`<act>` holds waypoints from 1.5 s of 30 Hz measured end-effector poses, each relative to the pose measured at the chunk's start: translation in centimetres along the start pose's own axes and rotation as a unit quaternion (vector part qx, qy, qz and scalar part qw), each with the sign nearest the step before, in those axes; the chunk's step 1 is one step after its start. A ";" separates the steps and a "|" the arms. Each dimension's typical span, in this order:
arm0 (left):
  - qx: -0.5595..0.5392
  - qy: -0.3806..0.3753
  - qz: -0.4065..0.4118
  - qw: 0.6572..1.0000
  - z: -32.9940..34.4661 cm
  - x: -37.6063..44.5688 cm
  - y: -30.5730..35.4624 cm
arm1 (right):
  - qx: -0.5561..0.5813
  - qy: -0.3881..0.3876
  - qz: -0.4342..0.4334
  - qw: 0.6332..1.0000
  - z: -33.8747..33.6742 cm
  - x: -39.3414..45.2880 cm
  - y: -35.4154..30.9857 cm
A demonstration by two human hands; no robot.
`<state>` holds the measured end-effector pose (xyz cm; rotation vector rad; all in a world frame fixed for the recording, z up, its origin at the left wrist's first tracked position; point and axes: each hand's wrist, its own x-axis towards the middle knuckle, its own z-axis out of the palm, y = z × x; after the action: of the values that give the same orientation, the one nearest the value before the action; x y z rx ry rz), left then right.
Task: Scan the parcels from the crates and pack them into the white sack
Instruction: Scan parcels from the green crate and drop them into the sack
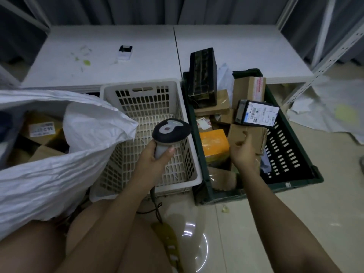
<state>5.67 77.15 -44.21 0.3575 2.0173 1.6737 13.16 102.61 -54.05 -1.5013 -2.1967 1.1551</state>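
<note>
Where sack (59, 164) folds hide parcels: left hand (155, 154) grips scanner (169, 133); right hand (244, 152) pinches cardboard parcel (248, 134), label unseen.

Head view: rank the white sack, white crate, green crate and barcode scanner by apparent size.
1. white sack, though it lies nearest the camera.
2-3. green crate and white crate: too alike to rank.
4. barcode scanner, gripped by the left hand.
</note>
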 end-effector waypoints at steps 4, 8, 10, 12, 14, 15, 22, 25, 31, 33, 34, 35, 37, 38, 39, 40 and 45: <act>-0.020 0.008 -0.015 1.000 0.0 -0.6 0.6 | -0.116 -0.117 -0.095 0.982 -1.5 -0.7 -0.7; -0.041 0.023 -0.019 0.999 0.0 -1.5 0.4 | -0.160 -0.170 -0.102 0.967 0.7 -0.9 -1.9; -0.042 0.031 -0.019 0.998 -0.3 -1.7 -0.1 | -0.172 -0.167 -0.079 0.968 1.8 -0.4 -1.5; -0.040 0.042 -0.021 0.998 -0.6 -1.8 -0.6 | -0.192 -0.180 -0.051 0.963 2.9 0.2 -0.6; -0.041 0.045 -0.025 0.998 -0.9 -1.7 -0.9 | -0.207 -0.212 -0.022 0.955 3.9 0.7 0.2; -0.042 0.042 -0.027 0.998 -1.0 -1.6 -1.0 | -0.218 -0.220 -0.012 0.951 4.5 1.0 0.7; -0.036 0.043 -0.044 0.997 -1.7 -0.7 -1.8 | -0.204 -0.159 0.002 0.966 5.4 1.3 1.2; -0.029 0.045 -0.047 0.997 -1.4 -0.6 -2.0 | -0.130 -0.112 0.001 0.985 3.6 1.1 0.3; -0.009 0.025 -0.026 0.999 -0.5 -0.6 -1.7 | 0.032 0.053 -0.046 0.997 -3.6 -2.6 -1.1; -0.010 0.022 -0.021 0.999 -0.2 -0.8 -1.4 | 0.087 0.099 -0.076 0.988 -5.9 -4.3 -1.3; -0.010 0.020 -0.019 1.000 0.0 -1.0 -1.3 | 0.108 0.113 -0.094 0.983 -6.8 -5.2 -1.6; -0.009 0.020 -0.015 1.000 0.1 -1.2 -1.2 | 0.128 0.122 -0.110 0.978 -7.3 -6.1 -1.8; -0.014 0.026 -0.008 1.000 0.3 -1.8 -1.1 | 0.174 0.135 -0.141 0.965 -8.1 -7.9 -2.3; -0.020 0.027 -0.004 0.999 0.3 -2.2 -1.1 | 0.208 0.137 -0.150 0.957 -8.3 -8.9 -2.4; -0.026 0.025 -0.001 0.999 0.2 -2.5 -1.1 | 0.252 0.133 -0.152 0.947 -8.2 -9.8 -2.2; -0.029 0.022 0.002 0.999 0.1 -2.8 -1.2 | 0.292 0.114 -0.146 0.938 -8.0 -10.7 -1.9; -0.011 0.018 0.006 1.000 -1.0 -4.1 -1.1 | 0.158 -0.048 -0.155 0.974 -5.8 -14.5 1.5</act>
<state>8.71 74.08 -44.37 0.3357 2.0262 1.7199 24.02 93.00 -48.08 -0.9559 -2.0841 1.4073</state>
